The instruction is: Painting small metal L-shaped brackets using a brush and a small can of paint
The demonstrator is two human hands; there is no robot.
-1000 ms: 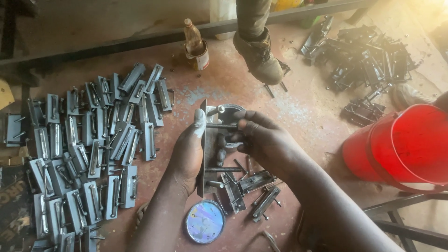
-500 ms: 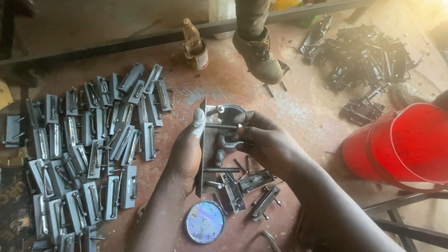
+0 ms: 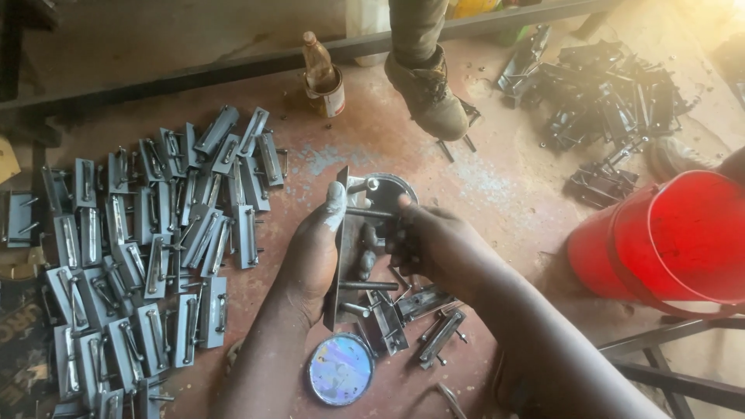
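One grey metal latch plate (image 3: 353,256) held upright: clasped by left hand (image 3: 314,252), bolt pinched by right hand (image 3: 434,248); matching plates (image 3: 147,248) laid on floor beside.

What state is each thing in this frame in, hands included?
Left hand: gripping the metal latch plate, held upright on edge.
Right hand: fingers on the plate's bolts.
Grey latch plates: laid flat in rows on the floor.
Dark metal parts: heaped loosely.
Red bucket: tipped on its side.
Bottle: upright in a tin can.
Round tin lid: lying flat.
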